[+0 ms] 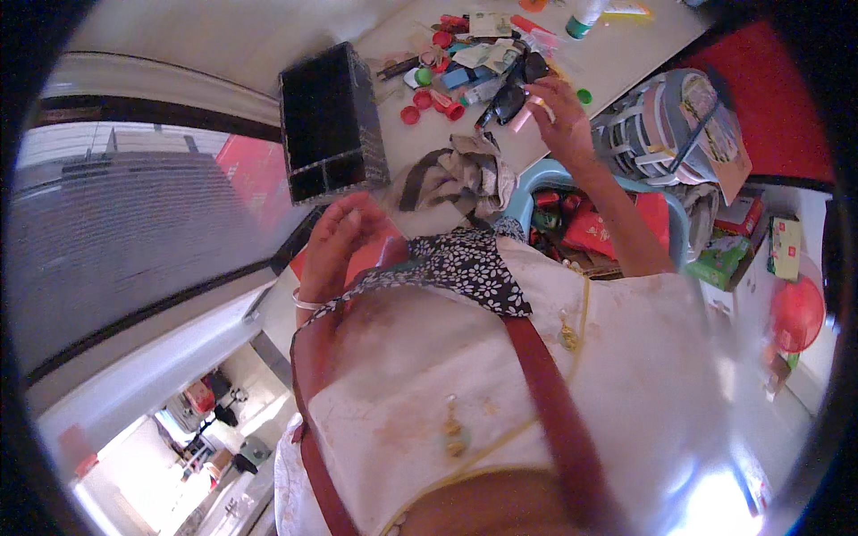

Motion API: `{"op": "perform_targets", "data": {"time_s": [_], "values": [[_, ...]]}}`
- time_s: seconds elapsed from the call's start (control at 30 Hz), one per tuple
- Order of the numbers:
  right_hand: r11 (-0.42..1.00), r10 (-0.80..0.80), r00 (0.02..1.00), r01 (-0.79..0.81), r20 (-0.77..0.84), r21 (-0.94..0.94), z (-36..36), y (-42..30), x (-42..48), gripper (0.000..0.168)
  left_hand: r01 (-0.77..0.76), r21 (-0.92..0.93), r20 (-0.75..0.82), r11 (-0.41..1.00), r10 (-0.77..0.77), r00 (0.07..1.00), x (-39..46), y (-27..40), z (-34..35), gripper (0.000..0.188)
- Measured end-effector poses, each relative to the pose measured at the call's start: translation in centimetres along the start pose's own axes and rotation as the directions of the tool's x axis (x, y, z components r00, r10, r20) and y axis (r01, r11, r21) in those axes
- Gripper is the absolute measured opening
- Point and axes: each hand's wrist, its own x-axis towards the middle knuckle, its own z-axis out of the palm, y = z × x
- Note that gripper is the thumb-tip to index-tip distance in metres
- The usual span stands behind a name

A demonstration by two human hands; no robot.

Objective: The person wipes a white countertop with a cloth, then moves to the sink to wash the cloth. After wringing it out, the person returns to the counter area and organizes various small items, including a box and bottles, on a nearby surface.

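Note:
My right hand [563, 124] holds a small pink tube [521, 119] between its fingers, over the near right edge of a heap of small items. The heap has banknotes [491, 24], red caps [410, 115], a green cap [423, 76], a blue block [456, 79] and black sunglasses [509, 104]. My left hand [345, 224] is raised at the near corner of a black divided box [322, 120], with its fingers bent; nothing is plainly seen in it. A crumpled beige and dark cloth [462, 174] lies on the table between the hands.
A blue plastic basin [678, 214] with red packets stands at the table's right edge. Beyond it are a striped basket [643, 127] and green and red boxes [720, 258]. A white bottle with a green cap [580, 25] stands at the back. A dark-framed window [147, 228] is on the left.

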Motion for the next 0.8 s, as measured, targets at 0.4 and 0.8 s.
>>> {"op": "perform_targets", "data": {"time_s": [0.4,0.8], "values": [[0.99,-0.063,0.997,0.058,0.033,0.131,1.7,0.0,0.9,0.024,-0.08,0.282,0.108,0.956,0.051,0.993,4.7,2.0,5.6,0.039],[0.823,-0.03,0.925,0.239,0.379,-0.516,6.9,-7.7,3.7,0.025,-0.691,0.665,0.568,0.283,0.41,0.714,10.6,-5.5,4.1,0.051]]}}
